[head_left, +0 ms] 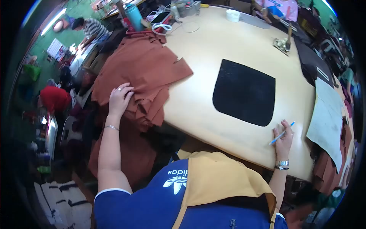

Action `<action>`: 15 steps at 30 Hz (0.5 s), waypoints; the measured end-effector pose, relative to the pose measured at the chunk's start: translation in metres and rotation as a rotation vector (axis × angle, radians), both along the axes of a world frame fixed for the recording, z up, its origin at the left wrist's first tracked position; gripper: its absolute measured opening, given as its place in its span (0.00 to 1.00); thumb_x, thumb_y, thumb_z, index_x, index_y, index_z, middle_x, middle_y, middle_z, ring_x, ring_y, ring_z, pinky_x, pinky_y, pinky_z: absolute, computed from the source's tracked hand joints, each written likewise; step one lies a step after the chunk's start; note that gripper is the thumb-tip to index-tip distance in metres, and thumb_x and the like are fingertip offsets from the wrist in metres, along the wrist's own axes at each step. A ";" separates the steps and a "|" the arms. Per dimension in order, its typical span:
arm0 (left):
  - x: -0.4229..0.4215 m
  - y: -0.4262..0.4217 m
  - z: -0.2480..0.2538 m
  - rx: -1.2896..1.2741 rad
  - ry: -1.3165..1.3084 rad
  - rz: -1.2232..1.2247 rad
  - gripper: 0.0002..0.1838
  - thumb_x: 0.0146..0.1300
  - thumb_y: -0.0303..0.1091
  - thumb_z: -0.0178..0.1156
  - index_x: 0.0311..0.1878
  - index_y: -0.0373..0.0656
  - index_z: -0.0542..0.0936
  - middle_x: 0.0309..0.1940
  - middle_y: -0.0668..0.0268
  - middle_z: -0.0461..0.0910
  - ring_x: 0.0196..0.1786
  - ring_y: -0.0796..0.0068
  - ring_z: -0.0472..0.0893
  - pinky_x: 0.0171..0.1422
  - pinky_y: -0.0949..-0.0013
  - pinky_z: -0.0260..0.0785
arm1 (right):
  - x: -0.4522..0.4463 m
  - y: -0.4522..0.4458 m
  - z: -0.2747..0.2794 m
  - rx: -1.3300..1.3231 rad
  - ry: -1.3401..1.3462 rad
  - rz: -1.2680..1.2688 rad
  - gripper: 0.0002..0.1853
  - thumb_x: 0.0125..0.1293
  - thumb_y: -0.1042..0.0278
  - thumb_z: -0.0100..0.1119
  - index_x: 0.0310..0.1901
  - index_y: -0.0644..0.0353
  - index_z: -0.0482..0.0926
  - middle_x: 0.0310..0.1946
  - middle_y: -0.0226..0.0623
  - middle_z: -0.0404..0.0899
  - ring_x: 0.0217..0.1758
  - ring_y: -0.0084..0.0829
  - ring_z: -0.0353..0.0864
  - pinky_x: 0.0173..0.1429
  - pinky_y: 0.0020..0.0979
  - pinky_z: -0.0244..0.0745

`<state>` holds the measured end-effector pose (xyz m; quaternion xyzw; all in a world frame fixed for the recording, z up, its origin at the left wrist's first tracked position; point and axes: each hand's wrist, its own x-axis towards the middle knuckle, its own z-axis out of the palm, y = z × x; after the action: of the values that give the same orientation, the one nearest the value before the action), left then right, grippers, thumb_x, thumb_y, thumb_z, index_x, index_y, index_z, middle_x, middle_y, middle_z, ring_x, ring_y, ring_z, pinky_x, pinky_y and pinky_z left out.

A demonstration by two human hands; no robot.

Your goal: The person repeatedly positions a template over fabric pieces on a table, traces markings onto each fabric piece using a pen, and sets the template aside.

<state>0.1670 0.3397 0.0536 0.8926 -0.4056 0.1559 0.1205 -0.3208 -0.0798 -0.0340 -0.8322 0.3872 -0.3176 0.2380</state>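
My left hand [121,100] lies on a heap of reddish-brown material [143,65] at the table's left side, its fingers partly bent over a fold; whether they pinch it is unclear. In my right hand [283,140], near the front right edge of the table, is a blue and white pen [282,133], held at a slant between the fingers. A black flat piece with rounded lower corners [244,92] rests on the pale table [190,103], between my hands and apart from both.
A pale grey sheet [326,122] hangs over the right edge above more brown material [328,170]. At the back stand a white cup [233,15], a teal bottle [134,17] and a phone [161,17]. A brush [289,37] is at back right. Other people work around.
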 end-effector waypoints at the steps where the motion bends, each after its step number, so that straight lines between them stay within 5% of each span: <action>1: 0.006 0.000 0.003 -0.043 0.003 -0.060 0.11 0.67 0.38 0.58 0.46 0.44 0.83 0.50 0.61 0.82 0.55 0.60 0.80 0.63 0.58 0.68 | 0.001 -0.001 0.000 -0.017 0.014 -0.005 0.23 0.57 0.68 0.70 0.55 0.59 0.76 0.59 0.44 0.78 0.64 0.42 0.74 0.72 0.42 0.54; 2: 0.003 -0.005 0.012 -0.132 0.074 -0.064 0.12 0.68 0.37 0.57 0.46 0.41 0.83 0.47 0.59 0.83 0.53 0.57 0.81 0.59 0.63 0.71 | 0.002 0.001 0.003 -0.036 0.030 -0.015 0.23 0.57 0.68 0.70 0.54 0.59 0.76 0.58 0.45 0.78 0.64 0.42 0.74 0.71 0.42 0.55; 7: 0.028 -0.022 0.017 -0.256 0.138 0.084 0.20 0.76 0.43 0.46 0.49 0.35 0.79 0.40 0.47 0.81 0.45 0.54 0.83 0.50 0.58 0.72 | 0.002 0.006 0.010 -0.069 0.096 -0.075 0.23 0.53 0.64 0.72 0.52 0.54 0.78 0.56 0.41 0.80 0.63 0.42 0.75 0.70 0.52 0.55; 9: 0.039 -0.047 0.019 -0.419 0.313 0.083 0.20 0.77 0.43 0.45 0.52 0.34 0.77 0.42 0.50 0.82 0.47 0.61 0.83 0.53 0.60 0.71 | 0.004 0.007 0.013 -0.055 0.125 -0.090 0.23 0.53 0.63 0.72 0.51 0.53 0.78 0.56 0.39 0.80 0.63 0.42 0.75 0.70 0.56 0.55; 12: 0.012 -0.121 0.000 -0.699 0.211 -0.134 0.20 0.78 0.42 0.44 0.50 0.32 0.77 0.44 0.55 0.81 0.48 0.69 0.79 0.55 0.64 0.70 | 0.004 0.006 0.009 -0.073 0.127 -0.110 0.22 0.54 0.63 0.73 0.51 0.52 0.78 0.56 0.39 0.80 0.62 0.42 0.76 0.69 0.57 0.55; 13: -0.022 -0.152 0.005 -0.771 0.435 -0.212 0.20 0.78 0.41 0.45 0.46 0.32 0.77 0.44 0.62 0.80 0.47 0.72 0.75 0.55 0.68 0.68 | 0.003 0.007 0.009 -0.080 0.125 -0.106 0.22 0.54 0.63 0.73 0.50 0.52 0.78 0.56 0.39 0.80 0.62 0.42 0.76 0.69 0.57 0.56; 15: -0.083 -0.203 0.003 -0.803 0.631 -0.450 0.17 0.78 0.39 0.45 0.39 0.36 0.76 0.34 0.69 0.74 0.40 0.78 0.71 0.47 0.69 0.68 | 0.004 0.006 0.012 -0.100 0.111 -0.089 0.21 0.54 0.63 0.73 0.50 0.52 0.78 0.55 0.39 0.81 0.62 0.42 0.76 0.68 0.58 0.56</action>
<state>0.0845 0.1364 0.0564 0.6713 -0.4394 -0.0061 0.5968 -0.3164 -0.0735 -0.0223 -0.8414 0.4200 -0.3001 0.1598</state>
